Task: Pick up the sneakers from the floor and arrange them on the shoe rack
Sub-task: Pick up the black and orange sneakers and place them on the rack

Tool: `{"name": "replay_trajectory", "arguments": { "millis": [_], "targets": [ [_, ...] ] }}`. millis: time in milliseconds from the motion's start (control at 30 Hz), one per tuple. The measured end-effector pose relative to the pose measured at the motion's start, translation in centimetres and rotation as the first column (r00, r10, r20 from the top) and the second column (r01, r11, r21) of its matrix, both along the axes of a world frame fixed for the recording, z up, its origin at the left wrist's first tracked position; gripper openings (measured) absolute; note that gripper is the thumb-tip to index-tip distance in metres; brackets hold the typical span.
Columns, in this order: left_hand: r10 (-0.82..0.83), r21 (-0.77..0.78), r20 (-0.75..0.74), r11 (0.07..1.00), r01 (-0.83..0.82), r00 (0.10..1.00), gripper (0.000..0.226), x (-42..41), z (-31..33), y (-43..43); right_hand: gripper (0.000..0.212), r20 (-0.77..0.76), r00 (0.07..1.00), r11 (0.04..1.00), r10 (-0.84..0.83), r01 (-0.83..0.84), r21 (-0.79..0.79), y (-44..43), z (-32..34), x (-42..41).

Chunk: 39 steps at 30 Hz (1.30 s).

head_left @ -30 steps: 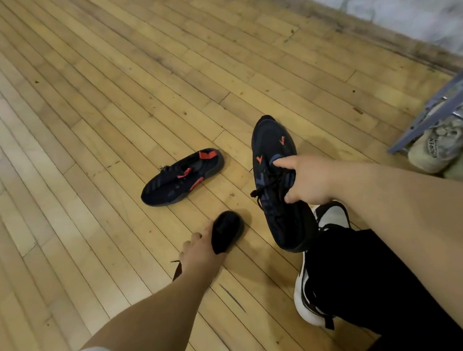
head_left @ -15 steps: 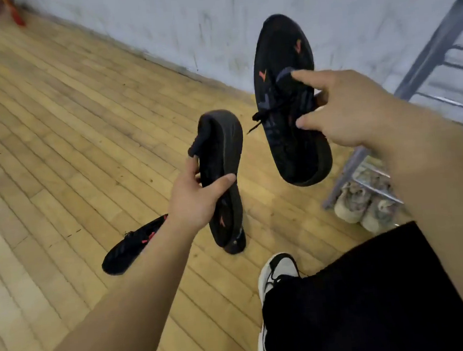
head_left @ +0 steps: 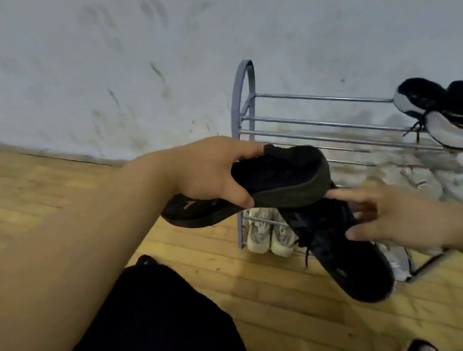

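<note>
Down at the bottom of the view, a dark trouser leg (head_left: 153, 320) fills the near ground over the wooden floor (head_left: 276, 304). Just above it, both hands are up and busy! The left hand (head_left: 208, 174) has its fingers (head_left: 243, 198) clenched around the middle of a black sneaker with an orange mark (head_left: 253, 184), thumb along the top edge, the shoe lying sideways in the air in front of the rack. Right below and beside it, the right hand (head_left: 389, 218) is grasping the second black sneaker (head_left: 341, 247), fingers pinching its upper, the shoe tilted down with one end toward the floor and laces dangling. The two sneakers overlap in view; whether they touch, I cannot tell. Behind them stands the grey metal shoe rack (head_left: 243, 110) against the scuffed white wall (head_left: 132, 58). On its lowest tier, a pale beige pair of sneakers (head_left: 269, 234) sits side by side at the left end. Up on the top tier, far right, a black-and-white pair (head_left: 439, 114) rests on the bars.
</note>
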<state>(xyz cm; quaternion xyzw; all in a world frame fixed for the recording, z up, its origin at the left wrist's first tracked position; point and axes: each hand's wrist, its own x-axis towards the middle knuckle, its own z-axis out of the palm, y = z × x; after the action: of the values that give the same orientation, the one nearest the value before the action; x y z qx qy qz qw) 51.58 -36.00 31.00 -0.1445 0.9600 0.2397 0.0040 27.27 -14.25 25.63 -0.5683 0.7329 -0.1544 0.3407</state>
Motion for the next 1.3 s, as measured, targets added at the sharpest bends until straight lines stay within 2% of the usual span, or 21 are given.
{"name": "replay_trajectory", "arguments": {
  "millis": [100, 200, 267, 367, 500, 633, 767, 800, 933, 1000, 1067, 1133, 1233, 1300],
  "targets": [
    [-0.076, 0.049, 0.153, 0.996, 0.070, 0.985, 0.062, -3.0, -4.1, 0.6, 0.065, 0.010, 0.998, 0.951, 0.059, -0.060, 0.304, 1.8, -5.8, -2.1],
    [-0.117, 0.044, 0.358, 0.993, 0.109, 0.926, 0.062, -2.4, -7.6, 0.1, 0.071, 0.102, 0.993, 0.919, -0.064, 0.019, 0.394, 2.0, -10.0, -3.3],
    [-0.094, 0.052, 0.431, 0.996, 0.079, 0.897, 0.064, -2.0, -8.4, -0.6, 0.074, 0.194, 0.964, 0.915, -0.182, 0.094, 0.392, 2.0, -12.0, -3.5],
    [-0.037, 0.009, 0.415, 0.999, 0.036, 0.909, 0.075, -3.5, -8.4, -1.6, 0.076, 0.250, 0.923, 0.914, -0.293, 0.193, 0.358, 1.5, -14.0, -3.5],
    [-0.029, -0.008, 0.447, 0.999, 0.037, 0.894, 0.077, -5.6, -8.8, -2.3, 0.078, 0.331, 0.848, 0.905, -0.414, 0.347, 0.244, -1.4, -16.8, -4.2],
    [-0.052, 0.064, 0.463, 0.998, 0.025, 0.885, 0.081, -6.2, -10.1, -3.3, 0.074, 0.427, 0.724, 0.824, -0.542, 0.558, 0.099, -7.1, -20.7, -3.7],
    [-0.061, 0.127, 0.462, 0.992, 0.003, 0.885, 0.085, -6.7, -11.3, -4.6, 0.067, 0.582, 0.544, 0.706, -0.604, 0.704, 0.074, -12.7, -23.7, -2.8],
    [-0.063, 0.130, 0.465, 0.992, 0.002, 0.883, 0.085, -6.8, -11.6, -4.9, 0.065, 0.590, 0.530, 0.692, -0.609, 0.719, 0.068, -14.2, -24.1, -2.9],
    [-0.053, 0.174, 0.452, 0.984, -0.029, 0.890, 0.084, -6.8, -12.6, -6.3, 0.061, 0.594, 0.560, 0.720, -0.577, 0.693, 0.045, -19.5, -24.6, -4.1],
    [-0.046, 0.193, 0.443, 0.980, -0.045, 0.895, 0.084, -6.8, -12.9, -6.9, 0.049, 0.461, 0.664, 0.769, -0.588, 0.636, 0.065, -20.4, -24.7, -4.6],
    [-0.044, 0.189, 0.455, 0.981, -0.048, 0.889, 0.085, -6.7, -13.1, -7.3, 0.045, 0.228, 0.792, 0.818, -0.566, 0.574, 0.035, -19.4, -24.9, -4.6],
    [-0.046, 0.179, 0.475, 0.983, -0.045, 0.879, 0.084, -6.5, -13.1, -7.5, 0.044, 0.165, 0.860, 0.869, -0.482, 0.494, -0.035, -16.6, -24.9, -3.9],
    [-0.056, 0.180, 0.475, 0.983, -0.034, 0.878, 0.079, -6.4, -12.8, -7.1, 0.034, 0.283, 0.839, 0.853, -0.464, 0.510, -0.113, -12.2, -21.7, -2.2],
    [-0.056, 0.171, 0.456, 0.985, -0.026, 0.888, 0.072, -6.5, -12.3, -6.6, 0.021, 0.557, 0.714, 0.844, -0.424, 0.534, -0.041, -10.7, -18.3, -1.1]
  ]
}}
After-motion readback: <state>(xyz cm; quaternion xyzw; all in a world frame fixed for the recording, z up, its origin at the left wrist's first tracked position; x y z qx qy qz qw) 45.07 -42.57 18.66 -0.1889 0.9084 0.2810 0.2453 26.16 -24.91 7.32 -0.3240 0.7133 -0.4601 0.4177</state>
